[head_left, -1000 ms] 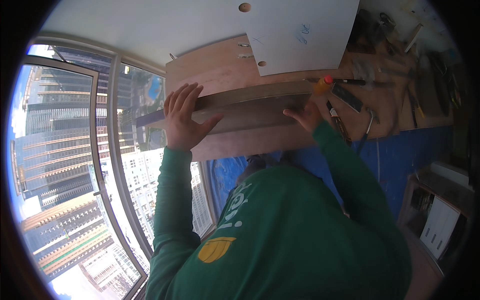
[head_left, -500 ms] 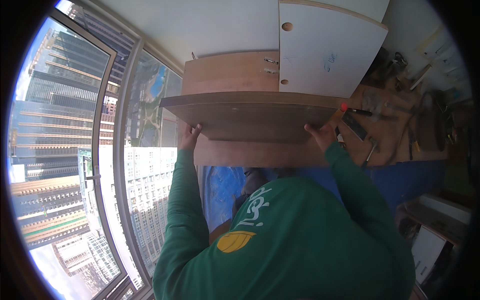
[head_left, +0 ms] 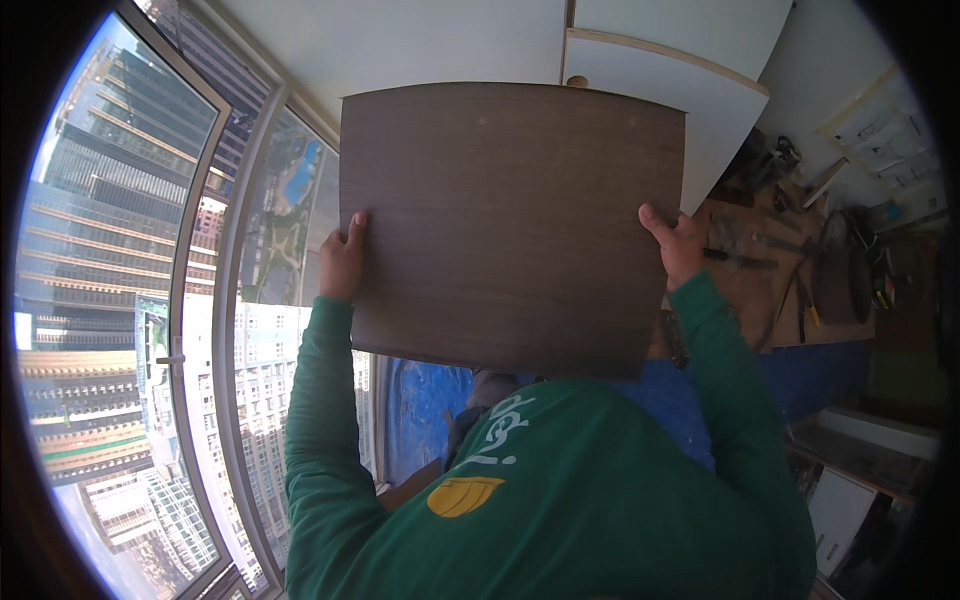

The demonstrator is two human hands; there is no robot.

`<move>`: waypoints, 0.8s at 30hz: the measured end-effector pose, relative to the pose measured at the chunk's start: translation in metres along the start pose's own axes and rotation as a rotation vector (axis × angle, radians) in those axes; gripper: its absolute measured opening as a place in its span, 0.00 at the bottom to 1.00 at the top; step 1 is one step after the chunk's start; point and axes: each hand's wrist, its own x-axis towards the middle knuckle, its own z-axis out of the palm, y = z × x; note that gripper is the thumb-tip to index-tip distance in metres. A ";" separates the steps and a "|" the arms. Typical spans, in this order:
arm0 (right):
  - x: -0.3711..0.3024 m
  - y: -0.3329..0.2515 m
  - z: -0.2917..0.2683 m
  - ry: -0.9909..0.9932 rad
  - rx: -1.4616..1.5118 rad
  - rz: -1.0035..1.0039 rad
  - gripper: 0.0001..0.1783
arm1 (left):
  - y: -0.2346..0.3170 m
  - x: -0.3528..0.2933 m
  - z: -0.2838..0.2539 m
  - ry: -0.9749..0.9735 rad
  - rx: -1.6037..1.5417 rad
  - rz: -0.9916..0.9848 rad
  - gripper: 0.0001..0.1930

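A dark brown wood-grain board (head_left: 515,220) is held up in front of me, its broad face turned toward the camera. My left hand (head_left: 344,256) grips its left edge, thumb on the face and fingers hidden behind. On the opposite edge my right hand (head_left: 677,245) is closed the same way, thumb lying over the face. The board hides most of the work surface behind it and the lower part of a white panel (head_left: 655,80).
To the right, a brown work surface (head_left: 745,300) carries several tools and cables. Blue sheeting (head_left: 820,380) hangs or lies below it. A tall window (head_left: 175,330) runs along my left, overlooking buildings. A white cabinet-like piece (head_left: 840,520) stands at lower right.
The board has tipped from nearly edge-on to showing its whole face, and it has come up and nearer. Both hands have risen slightly and moved apart, still gripping its sides.
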 end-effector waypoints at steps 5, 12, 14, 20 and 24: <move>-0.002 -0.019 0.002 -0.021 0.092 -0.044 0.32 | 0.035 -0.017 -0.043 0.049 0.046 0.019 0.45; 0.005 -0.066 -0.008 -0.048 0.093 -0.112 0.31 | 0.067 -0.026 -0.072 0.081 -0.014 0.017 0.44; 0.005 -0.079 -0.012 -0.077 0.090 -0.113 0.30 | 0.063 -0.024 -0.080 0.090 -0.009 0.006 0.44; 0.003 -0.069 -0.025 -0.157 0.217 -0.183 0.32 | 0.058 -0.035 -0.072 0.165 -0.172 0.150 0.39; -0.015 -0.038 -0.025 -0.200 0.265 -0.118 0.35 | 0.019 -0.037 -0.042 -0.029 -0.350 0.120 0.35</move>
